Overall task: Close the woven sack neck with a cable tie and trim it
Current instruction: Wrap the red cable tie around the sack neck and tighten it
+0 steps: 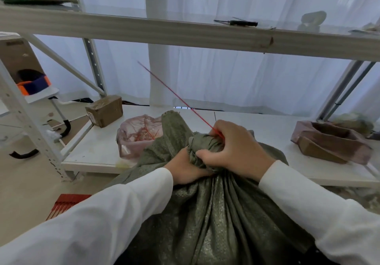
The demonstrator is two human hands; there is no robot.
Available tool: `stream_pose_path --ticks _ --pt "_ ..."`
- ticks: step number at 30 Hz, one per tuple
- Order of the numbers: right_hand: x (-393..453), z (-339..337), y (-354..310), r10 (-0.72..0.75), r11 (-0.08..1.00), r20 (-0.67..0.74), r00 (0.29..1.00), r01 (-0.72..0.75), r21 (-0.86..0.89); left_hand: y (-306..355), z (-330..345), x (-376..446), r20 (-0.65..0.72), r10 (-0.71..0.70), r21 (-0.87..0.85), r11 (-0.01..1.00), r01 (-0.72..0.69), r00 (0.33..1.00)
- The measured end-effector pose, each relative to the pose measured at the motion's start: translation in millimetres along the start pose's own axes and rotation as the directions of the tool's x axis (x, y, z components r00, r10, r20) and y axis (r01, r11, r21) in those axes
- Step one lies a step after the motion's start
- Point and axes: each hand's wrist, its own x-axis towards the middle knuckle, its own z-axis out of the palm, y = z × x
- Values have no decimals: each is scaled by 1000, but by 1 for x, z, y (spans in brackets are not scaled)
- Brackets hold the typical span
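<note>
While bunched: sack neck (pixel 202 147), olive woven fabric.
Left hand (pixel 186 169): fingers curled, gripping the neck.
Right hand (pixel 236 148): pinching red cable tie (pixel 178 98) at the neck.

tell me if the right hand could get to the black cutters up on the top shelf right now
Probably not yet: the right hand grips the red cable tie at the sack neck. The path up to the black cutters looks open, though.

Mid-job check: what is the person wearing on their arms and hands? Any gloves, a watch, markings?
Both arms are in plain white long sleeves, left sleeve and right sleeve, each ending at the wrist. The left hand and right hand are bare: no gloves, rings or watch show. No logos or markings are visible on the fabric.
</note>
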Motion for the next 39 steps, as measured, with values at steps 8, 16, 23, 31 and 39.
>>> stream_pose_path --ticks 8,16,23,31,39 --pt "-16 -1 -3 51 983 11 999 -52 178 3 -4 -1 6 17 26 1000 -17 1000" --pt "1 5 20 336 791 -7 942 -278 544 7 6 2 16 20 -107 994 -18 1000" --pt "1 -11 40 189 972 -20 982 -184 147 11 4 -1 -31 5 -187 982 -11 1000" --pt "-28 -35 53 211 961 131 969 -231 153 9 -1 -1 -50 -30 -318 948 12 998" --pt "-37 -15 49 174 984 207 963 -162 -71 8 0 4 -60 -6 -354 935 -15 998"
